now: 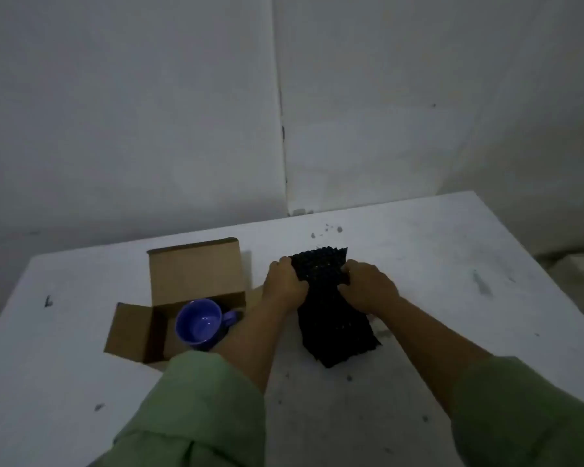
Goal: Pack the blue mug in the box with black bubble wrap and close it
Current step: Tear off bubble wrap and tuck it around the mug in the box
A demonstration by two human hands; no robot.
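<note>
Working on a white bench (418, 298), largest risk first: the box (196, 278) stands open at the left with its flaps up, the left forearm passing just beside its right wall, so a careless sweep could knock the box or fold a flap inward. Next, the black bubble wrap (331, 318) is a limp, folded sheet lying right of the box; pulled unevenly it could bunch, go in as a lump and keep the flaps from shutting. The blue mug (201, 323) sits upright inside the box, mouth up, handle toward the right wall, bare of padding, so any wrap stuffed only on top would leave its sides against cardboard. Left hand (284, 284) is curled narrow, fingers pinching the wrap's left edge near its far end. Right hand (368, 288) is likewise curled, gripping the right edge. Dim light; I cannot tell how many layers the wrap has.
</note>
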